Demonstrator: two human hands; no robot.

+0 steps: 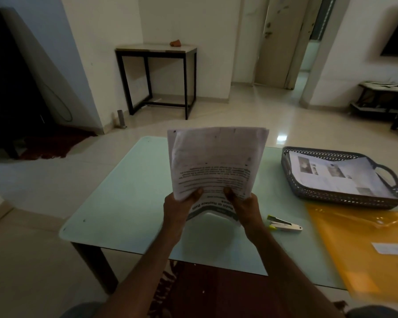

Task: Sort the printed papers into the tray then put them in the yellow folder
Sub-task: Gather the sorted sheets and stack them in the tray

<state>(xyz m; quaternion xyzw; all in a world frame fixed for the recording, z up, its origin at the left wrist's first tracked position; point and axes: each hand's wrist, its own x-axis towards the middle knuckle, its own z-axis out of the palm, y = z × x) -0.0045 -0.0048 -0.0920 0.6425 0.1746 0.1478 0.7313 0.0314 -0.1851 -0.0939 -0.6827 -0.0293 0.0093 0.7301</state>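
- The left hand (182, 208) grips the lower left corner of the stack of printed papers (216, 161). Its thumb lies on the front sheet and its fingers are curled behind, out of sight.
- The stack stands nearly upright above the middle of the glass table (124, 191), its print upside down to the wearer. The front sheets fan away from the rest and the bottom edge bows.
- The right hand (245, 208) pinches the lower right corner the same way, its thumb pressed on the front near the left thumb.
- The step in hand looks like sorting: leafing through the pages to pick the next one for the tray. The next move calls for one thumb to peel a single sheet free while the other hand holds the rest, then a carry to the right.
- A small stapler (284, 224) lies on the table just right of the right wrist, untouched.
- The grey mesh tray (345, 199) sits towards the table's far right. It already holds at least one printed sheet (338, 174) with pictures, its edges riding up the walls.
- The yellow folder (354, 249) lies flat nearer the wearer, just beside the tray. It looks closed, and whether anything is inside cannot be told.
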